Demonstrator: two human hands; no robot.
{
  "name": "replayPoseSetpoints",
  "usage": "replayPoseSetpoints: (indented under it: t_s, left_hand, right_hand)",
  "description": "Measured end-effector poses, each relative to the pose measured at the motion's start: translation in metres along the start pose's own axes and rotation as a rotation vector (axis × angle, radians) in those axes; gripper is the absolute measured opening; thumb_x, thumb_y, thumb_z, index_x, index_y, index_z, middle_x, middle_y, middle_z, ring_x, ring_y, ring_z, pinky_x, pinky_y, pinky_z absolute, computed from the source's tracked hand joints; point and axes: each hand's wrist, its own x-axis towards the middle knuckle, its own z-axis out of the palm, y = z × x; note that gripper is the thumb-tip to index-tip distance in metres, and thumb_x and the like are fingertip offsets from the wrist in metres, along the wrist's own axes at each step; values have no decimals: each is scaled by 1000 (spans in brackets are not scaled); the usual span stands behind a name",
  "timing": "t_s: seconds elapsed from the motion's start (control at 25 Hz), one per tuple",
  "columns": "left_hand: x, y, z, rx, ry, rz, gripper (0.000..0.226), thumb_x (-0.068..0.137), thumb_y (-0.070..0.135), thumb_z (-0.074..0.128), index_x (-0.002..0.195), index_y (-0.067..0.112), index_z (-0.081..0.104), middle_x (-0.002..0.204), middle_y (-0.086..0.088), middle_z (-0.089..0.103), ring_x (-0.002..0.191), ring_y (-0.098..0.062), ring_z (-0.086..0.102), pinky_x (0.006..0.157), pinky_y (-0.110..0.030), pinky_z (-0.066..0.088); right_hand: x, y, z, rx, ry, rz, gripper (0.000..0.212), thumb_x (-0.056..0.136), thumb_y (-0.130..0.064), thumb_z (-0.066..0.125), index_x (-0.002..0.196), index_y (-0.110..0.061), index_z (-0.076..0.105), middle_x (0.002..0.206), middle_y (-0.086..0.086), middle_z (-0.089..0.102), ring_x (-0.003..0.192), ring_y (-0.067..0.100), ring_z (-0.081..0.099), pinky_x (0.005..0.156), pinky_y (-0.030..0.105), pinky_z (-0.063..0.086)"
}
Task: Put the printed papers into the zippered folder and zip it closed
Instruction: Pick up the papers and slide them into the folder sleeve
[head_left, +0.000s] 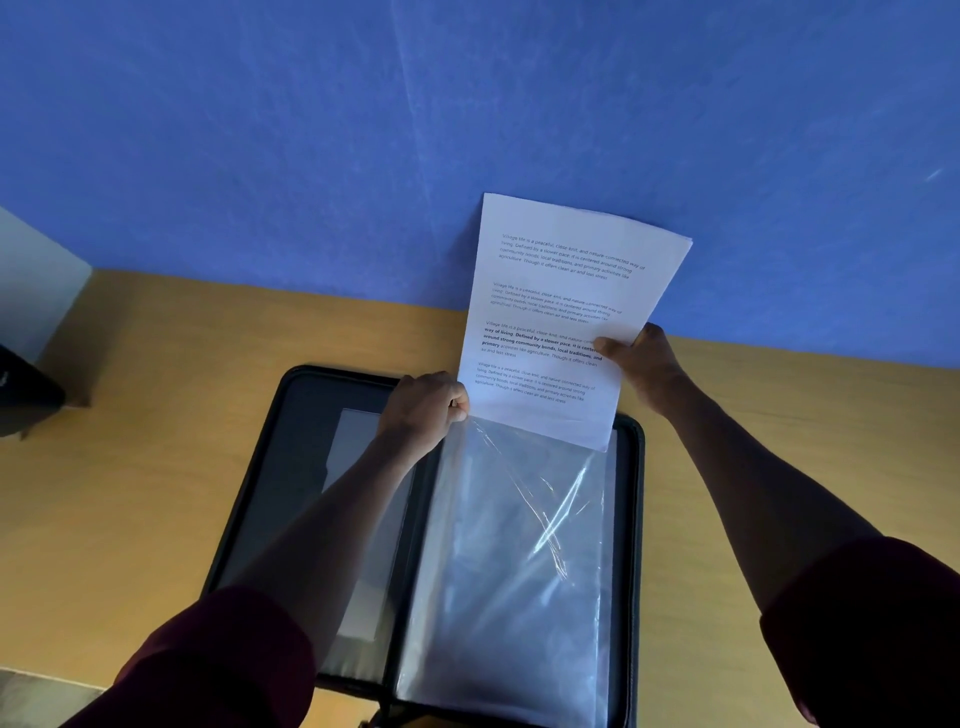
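Note:
A black zippered folder (631, 519) lies open flat on the wooden table, with clear plastic sleeves (514, 561) on its right half. The printed papers (566, 312), white sheets with several text paragraphs, stand upright over the top edge of the sleeves, their bottom edge at the sleeve mouth. My right hand (641, 364) grips the papers' right edge, thumb on the front. My left hand (426, 408) pinches the top left corner of the front plastic sleeve, right beside the papers' lower left corner. Whether the papers' bottom edge is inside the sleeve, I cannot tell.
The yellow-brown table (156, 467) meets a blue wall (467, 130) right behind the folder. A dark box-like object (26, 389) sits at the far left edge. The folder's left half shows a grey inner pocket (353, 467).

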Motion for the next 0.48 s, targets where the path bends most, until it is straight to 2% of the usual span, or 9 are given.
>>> replayPoseSetpoints:
  t_s: [0.16,0.32,0.48]
  left_hand:
    - [1,-3,0,-2,-13,6,8,89,19,68,81,21,69,100,8,62,82,-14,60,78,-30,40]
    - [1,-4,-1,22,-12,13,9,90,19,66,82,22,68,98,10,63,85,-13,60,78,-30,37]
    - [5,-6,-3,32,-43,31,8,90,22,67,83,24,70,95,10,64,87,-14,61,80,-31,36]
  right_hand:
    - [2,-7,0,-67,-24,-9,20,85,-4,71,93,-23,69,96,-7,72,90,12,69,89,36,53]
    - [3,-10,0,-80,-25,-16,20,85,-5,71,96,-22,68,95,-8,71,88,9,68,84,32,52]
    - [4,-12,-2,-95,-32,-2,24,86,-5,72,108,-14,67,104,4,71,89,14,67,87,35,53]
